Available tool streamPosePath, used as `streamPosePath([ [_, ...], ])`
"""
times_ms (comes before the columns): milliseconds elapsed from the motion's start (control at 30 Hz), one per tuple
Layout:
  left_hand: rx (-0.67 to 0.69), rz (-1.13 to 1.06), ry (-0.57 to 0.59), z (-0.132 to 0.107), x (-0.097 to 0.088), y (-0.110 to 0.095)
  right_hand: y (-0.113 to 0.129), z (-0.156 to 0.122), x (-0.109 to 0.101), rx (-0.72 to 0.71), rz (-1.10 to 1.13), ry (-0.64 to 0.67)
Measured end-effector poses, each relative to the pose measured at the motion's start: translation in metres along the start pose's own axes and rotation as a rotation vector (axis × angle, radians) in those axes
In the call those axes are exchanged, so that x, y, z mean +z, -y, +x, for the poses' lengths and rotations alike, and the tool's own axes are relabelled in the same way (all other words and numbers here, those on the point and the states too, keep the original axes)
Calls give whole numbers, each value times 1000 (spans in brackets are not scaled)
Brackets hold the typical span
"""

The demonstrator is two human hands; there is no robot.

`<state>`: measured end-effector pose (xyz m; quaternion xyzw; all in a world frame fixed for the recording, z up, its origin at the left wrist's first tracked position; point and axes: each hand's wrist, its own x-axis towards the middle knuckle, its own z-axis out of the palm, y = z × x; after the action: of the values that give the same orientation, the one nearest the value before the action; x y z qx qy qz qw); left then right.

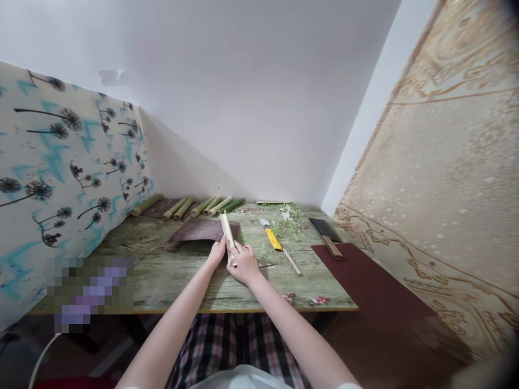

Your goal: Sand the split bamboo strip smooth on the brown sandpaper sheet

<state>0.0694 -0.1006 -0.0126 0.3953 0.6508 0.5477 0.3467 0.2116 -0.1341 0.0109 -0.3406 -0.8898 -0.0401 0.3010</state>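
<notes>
A pale split bamboo strip (pixel 226 229) stands tilted over the middle of the green table (pixel 170 275). My right hand (pixel 243 263) is closed round its lower end. My left hand (pixel 217 253) pinches the same strip just to the left, fingers pressed against it. Under and behind the hands lies a dark brown board (pixel 200 231). A yellow utility knife (pixel 273 239) lies a little to the right of my right hand.
Several green bamboo tubes (pixel 203 206) line the table's back edge. Green shavings (pixel 290 219), a thin stick (pixel 292 261), a dark cleaver (pixel 326 232) and a brown sheet (pixel 365 281) lie to the right. Walls close in on both sides.
</notes>
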Motion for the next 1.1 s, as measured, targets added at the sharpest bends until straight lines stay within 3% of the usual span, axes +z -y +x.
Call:
streamPosePath([
  [67,7,32,-6,0,1,0,-1,0,1,56,-14,3],
  [167,-24,54,-65,0,1,0,-2,-1,0,10,-2,23],
  [267,-21,41,-17,0,2,1,-2,0,0,-31,2,27],
  [400,-7,62,6,1,2,2,-3,0,0,70,-28,32],
  [533,-30,82,-55,3,1,3,-3,-1,1,-1,-14,49],
  [700,7,95,43,4,3,7,-3,-1,0,78,-38,32],
  [900,28,89,-23,2,2,4,-2,-2,-4,7,-27,33],
  [1100,25,39,49,-1,2,2,-2,0,1,56,-24,40],
])
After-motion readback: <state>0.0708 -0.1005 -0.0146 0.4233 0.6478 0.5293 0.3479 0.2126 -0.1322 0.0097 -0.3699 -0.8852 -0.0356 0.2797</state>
